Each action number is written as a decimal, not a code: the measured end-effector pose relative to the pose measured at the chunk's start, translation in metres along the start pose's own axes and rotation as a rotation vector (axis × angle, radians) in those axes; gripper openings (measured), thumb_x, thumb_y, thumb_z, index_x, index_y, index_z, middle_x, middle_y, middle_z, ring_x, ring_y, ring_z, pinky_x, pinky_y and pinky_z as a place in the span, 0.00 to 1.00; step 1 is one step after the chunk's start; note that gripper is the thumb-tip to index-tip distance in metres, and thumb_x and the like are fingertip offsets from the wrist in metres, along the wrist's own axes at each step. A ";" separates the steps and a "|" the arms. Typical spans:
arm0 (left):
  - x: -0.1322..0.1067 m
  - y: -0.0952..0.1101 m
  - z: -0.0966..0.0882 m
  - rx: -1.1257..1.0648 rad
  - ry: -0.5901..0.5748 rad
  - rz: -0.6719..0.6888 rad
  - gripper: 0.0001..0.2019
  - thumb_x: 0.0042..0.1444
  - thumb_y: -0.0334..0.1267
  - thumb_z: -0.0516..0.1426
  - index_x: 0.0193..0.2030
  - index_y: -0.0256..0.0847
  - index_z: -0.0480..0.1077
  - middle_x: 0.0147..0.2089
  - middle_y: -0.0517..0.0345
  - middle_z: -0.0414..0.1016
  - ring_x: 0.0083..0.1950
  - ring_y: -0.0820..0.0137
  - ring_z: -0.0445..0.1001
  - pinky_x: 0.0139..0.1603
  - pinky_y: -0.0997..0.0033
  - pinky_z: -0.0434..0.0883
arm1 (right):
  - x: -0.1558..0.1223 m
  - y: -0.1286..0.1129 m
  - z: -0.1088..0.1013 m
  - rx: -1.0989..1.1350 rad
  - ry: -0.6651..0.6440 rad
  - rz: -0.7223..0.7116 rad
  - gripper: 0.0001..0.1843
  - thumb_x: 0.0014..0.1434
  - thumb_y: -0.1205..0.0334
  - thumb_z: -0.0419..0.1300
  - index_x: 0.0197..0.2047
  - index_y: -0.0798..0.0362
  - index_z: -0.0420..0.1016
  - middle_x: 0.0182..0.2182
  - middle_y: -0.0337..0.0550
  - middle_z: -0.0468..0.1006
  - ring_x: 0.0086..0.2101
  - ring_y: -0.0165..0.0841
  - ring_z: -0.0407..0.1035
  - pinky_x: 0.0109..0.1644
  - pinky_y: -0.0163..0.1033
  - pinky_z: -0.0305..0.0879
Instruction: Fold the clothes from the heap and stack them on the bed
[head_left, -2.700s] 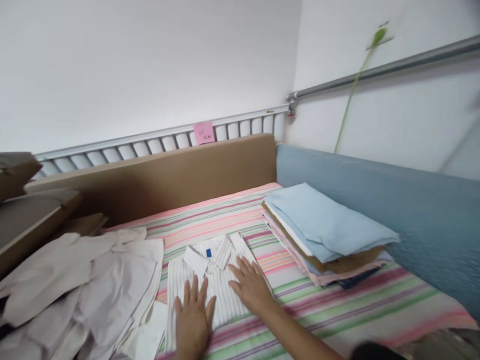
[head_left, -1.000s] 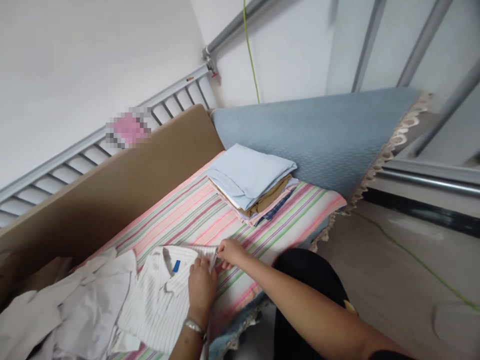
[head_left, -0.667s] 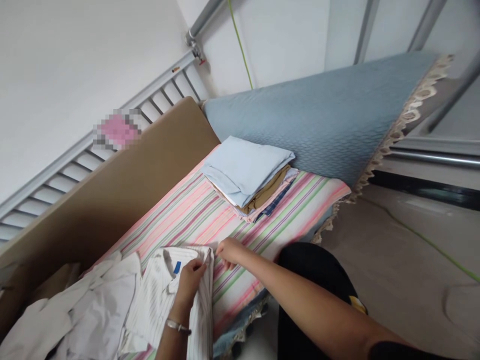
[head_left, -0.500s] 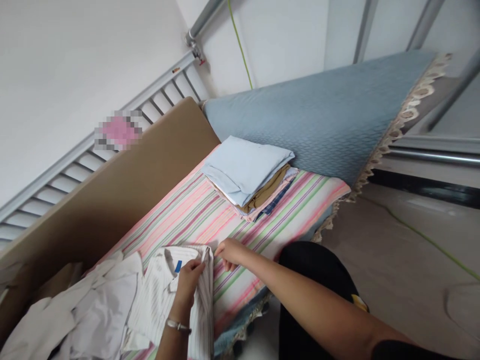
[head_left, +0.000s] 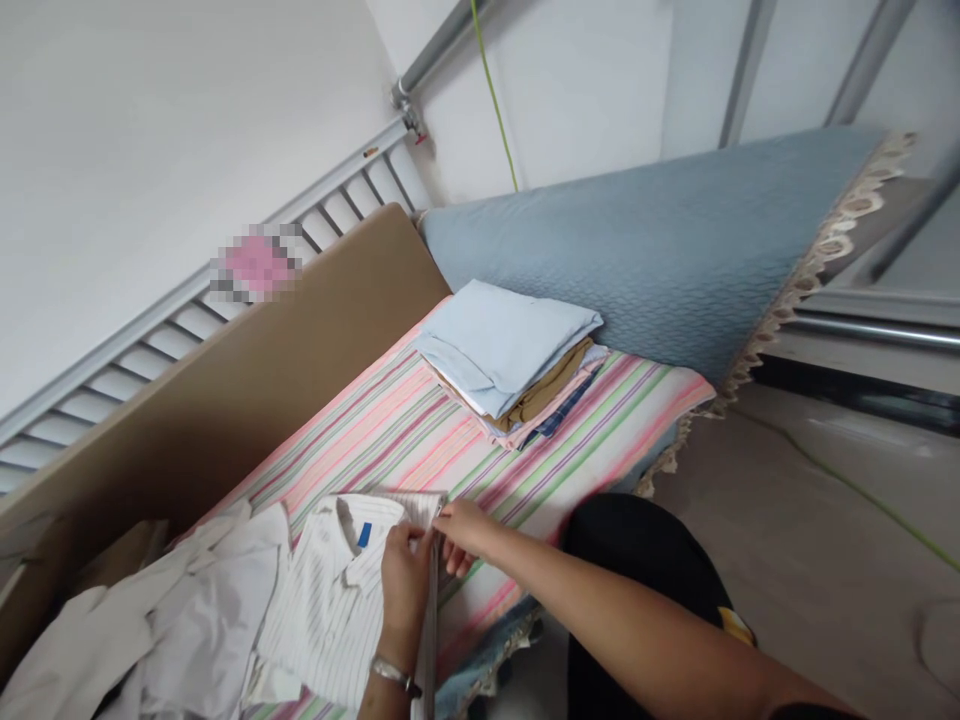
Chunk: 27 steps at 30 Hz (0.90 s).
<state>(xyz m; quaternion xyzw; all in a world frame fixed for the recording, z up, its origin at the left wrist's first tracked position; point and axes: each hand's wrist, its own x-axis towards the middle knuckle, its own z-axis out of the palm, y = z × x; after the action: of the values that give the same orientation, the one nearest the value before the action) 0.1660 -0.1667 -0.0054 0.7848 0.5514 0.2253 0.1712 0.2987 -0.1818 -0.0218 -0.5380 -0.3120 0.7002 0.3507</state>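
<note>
A white pinstriped shirt (head_left: pixel 319 610) lies partly folded on the striped sheet, its collar upward and a blue label inside the neck. My left hand (head_left: pixel 405 570), with a silver bracelet at the wrist, pinches the shirt near its right edge. My right hand (head_left: pixel 466 535) grips the folded edge close to the upper right corner, thumb and finger together and the other fingers curled below. Just left of the shirt, a loose white garment (head_left: pixel 210 610) is spread out. Beyond both hands sits a stack of folded clothes with a light blue garment (head_left: pixel 510 340) on top.
The striped sheet (head_left: pixel 382 420) covers the seat of a sofa or bed. A brown back panel (head_left: pixel 300 330) runs along the left, before a white radiator (head_left: pixel 352 190). A blue quilted cover with lace trim (head_left: pixel 637 240) hangs over the far end. My dark-clothed knee (head_left: pixel 615 570) is at the right.
My left hand has moved right along the shirt. My right hand now meets the shirt's edge, which is drawn up between both hands. The view has shifted slightly.
</note>
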 end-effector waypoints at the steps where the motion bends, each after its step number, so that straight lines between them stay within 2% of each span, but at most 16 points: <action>1: 0.000 0.000 0.000 0.003 -0.006 0.014 0.10 0.50 0.43 0.53 0.26 0.40 0.67 0.28 0.55 0.70 0.34 0.65 0.68 0.39 0.65 0.64 | 0.003 -0.001 -0.001 -0.004 0.026 0.001 0.11 0.63 0.65 0.45 0.37 0.57 0.67 0.10 0.33 0.66 0.12 0.28 0.66 0.19 0.31 0.69; 7: -0.003 0.004 0.007 0.055 0.015 0.069 0.04 0.46 0.36 0.54 0.26 0.40 0.68 0.30 0.53 0.70 0.37 0.62 0.68 0.42 0.63 0.64 | 0.017 -0.001 -0.004 -0.075 0.137 0.021 0.11 0.61 0.68 0.47 0.30 0.56 0.67 0.08 0.34 0.64 0.10 0.28 0.64 0.17 0.30 0.67; 11: -0.003 0.005 0.010 0.070 0.043 0.065 0.04 0.45 0.33 0.52 0.24 0.40 0.66 0.29 0.52 0.68 0.36 0.62 0.67 0.41 0.62 0.63 | 0.014 -0.001 -0.001 -0.120 0.170 0.017 0.11 0.61 0.69 0.47 0.30 0.56 0.68 0.09 0.34 0.65 0.11 0.27 0.64 0.17 0.30 0.66; 16: 0.004 -0.004 -0.010 0.011 0.046 0.015 0.09 0.49 0.41 0.51 0.25 0.40 0.67 0.27 0.54 0.71 0.32 0.65 0.68 0.37 0.64 0.65 | 0.002 -0.009 -0.002 -0.235 0.181 -0.009 0.12 0.61 0.68 0.47 0.33 0.56 0.71 0.10 0.34 0.66 0.13 0.27 0.66 0.20 0.31 0.66; 19: 0.004 -0.007 -0.019 -0.020 0.039 -0.006 0.11 0.49 0.44 0.51 0.26 0.40 0.69 0.28 0.55 0.72 0.32 0.65 0.70 0.37 0.65 0.65 | -0.009 -0.016 -0.007 -0.372 0.222 -0.068 0.13 0.60 0.64 0.48 0.32 0.56 0.73 0.15 0.40 0.71 0.16 0.30 0.68 0.23 0.33 0.66; 22: 0.004 -0.006 -0.020 -0.044 0.032 -0.018 0.12 0.49 0.45 0.52 0.25 0.40 0.69 0.27 0.56 0.72 0.32 0.66 0.69 0.37 0.66 0.65 | -0.027 -0.020 -0.013 -0.528 0.277 -0.169 0.14 0.58 0.62 0.50 0.31 0.55 0.76 0.23 0.46 0.77 0.27 0.34 0.74 0.31 0.34 0.66; 24: 0.003 -0.006 -0.018 -0.060 0.027 -0.025 0.12 0.49 0.46 0.52 0.26 0.40 0.69 0.28 0.56 0.72 0.32 0.66 0.69 0.37 0.66 0.66 | -0.039 -0.019 -0.014 -0.613 0.273 -0.217 0.13 0.57 0.62 0.51 0.31 0.54 0.77 0.26 0.46 0.78 0.32 0.35 0.74 0.36 0.34 0.65; 27: 0.003 -0.006 -0.016 -0.071 0.017 -0.031 0.12 0.50 0.46 0.52 0.26 0.40 0.69 0.28 0.57 0.72 0.33 0.66 0.69 0.38 0.66 0.66 | -0.049 -0.012 -0.009 -0.683 0.218 -0.220 0.11 0.56 0.65 0.53 0.36 0.52 0.77 0.24 0.43 0.78 0.28 0.33 0.74 0.34 0.33 0.64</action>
<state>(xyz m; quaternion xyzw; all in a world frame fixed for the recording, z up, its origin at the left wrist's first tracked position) 0.1530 -0.1611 0.0054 0.7677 0.5565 0.2486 0.1979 0.3180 -0.2153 0.0119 -0.6584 -0.5446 0.4525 0.2554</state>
